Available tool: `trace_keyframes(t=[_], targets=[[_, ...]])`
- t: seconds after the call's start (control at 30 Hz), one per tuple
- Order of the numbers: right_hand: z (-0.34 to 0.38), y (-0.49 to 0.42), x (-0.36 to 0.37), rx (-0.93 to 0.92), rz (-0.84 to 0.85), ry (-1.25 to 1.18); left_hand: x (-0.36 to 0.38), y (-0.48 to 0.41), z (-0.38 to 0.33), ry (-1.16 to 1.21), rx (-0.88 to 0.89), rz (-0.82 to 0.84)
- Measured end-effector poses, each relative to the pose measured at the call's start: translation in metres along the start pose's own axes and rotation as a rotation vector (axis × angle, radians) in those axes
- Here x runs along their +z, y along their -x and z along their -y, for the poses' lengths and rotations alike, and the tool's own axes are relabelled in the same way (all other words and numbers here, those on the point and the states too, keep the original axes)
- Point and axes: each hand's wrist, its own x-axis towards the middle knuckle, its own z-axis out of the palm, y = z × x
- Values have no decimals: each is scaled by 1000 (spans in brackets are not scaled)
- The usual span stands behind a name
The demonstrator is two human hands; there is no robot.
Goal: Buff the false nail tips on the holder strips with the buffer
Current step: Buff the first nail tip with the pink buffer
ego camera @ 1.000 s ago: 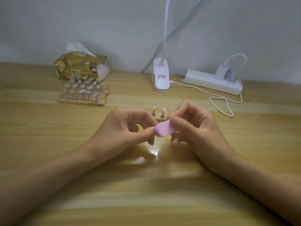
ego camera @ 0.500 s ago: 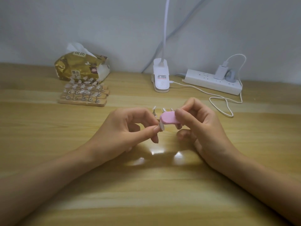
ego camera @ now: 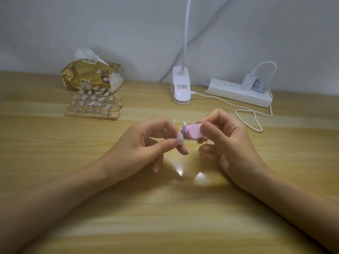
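My left hand (ego camera: 146,143) pinches a clear false nail tip (ego camera: 180,138) between thumb and forefinger above the table's middle. My right hand (ego camera: 222,136) grips a small pink buffer block (ego camera: 193,132), whose left end touches the tip. Behind the two hands a holder strip with metal stands (ego camera: 184,124) pokes out, mostly hidden by my fingers. At the back left lie several wooden holder strips (ego camera: 93,107) carrying many clear nail tips on stands.
A gold tissue pack (ego camera: 91,76) sits behind the strips by the wall. A white clip lamp base (ego camera: 181,88) stands at the back centre, its cable running to a white power strip (ego camera: 238,92) at the right. The wooden table (ego camera: 165,217) fills the foreground.
My right hand has lifted the buffer up and away from me, turning it flatter. The nail tip in my left hand has come into sight below the buffer's left end.
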Motion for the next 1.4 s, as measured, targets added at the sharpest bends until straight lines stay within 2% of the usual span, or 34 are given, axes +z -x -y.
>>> trace_keyframes(t=[0.07, 0.23, 0.33, 0.47, 0.6, 0.73, 0.87, 0.97, 1.1, 1.23, 1.33, 1.4], targets=[[-3, 1, 5, -16, 87, 18, 0, 0, 1, -13, 0, 5], [1, -2, -2, -2, -63, 23, -1, 0, 2, -17, 0, 8], [-3, 1, 5, -29, 77, 24, 0, 0, 1, -32, 5, 11], [2, -2, -1, -26, -90, 69, 1, 1, 0, -29, -18, -18], [-2, 1, 4, -40, 60, 47, 1, 1, -2, -58, -25, -48], [0, -1, 2, -15, -25, 71, 0, 2, -2, -65, -34, -63], [-3, 2, 6, -32, 71, 92, 2, 2, -2, -59, -41, -78], [0, 0, 3, -14, -5, 70, 1, 2, -2, -58, -45, -60], [-3, 1, 5, 0, 65, 94, 2, 2, -3, -67, -42, -66], [-2, 0, 4, -11, -15, 79, 1, 2, -2, -67, -49, -55], [-3, 3, 8, -22, 53, 88, 2, 2, -2, -75, -48, -56], [-1, 2, 7, -24, 4, 94, 2, 2, -2, -72, -55, -58]])
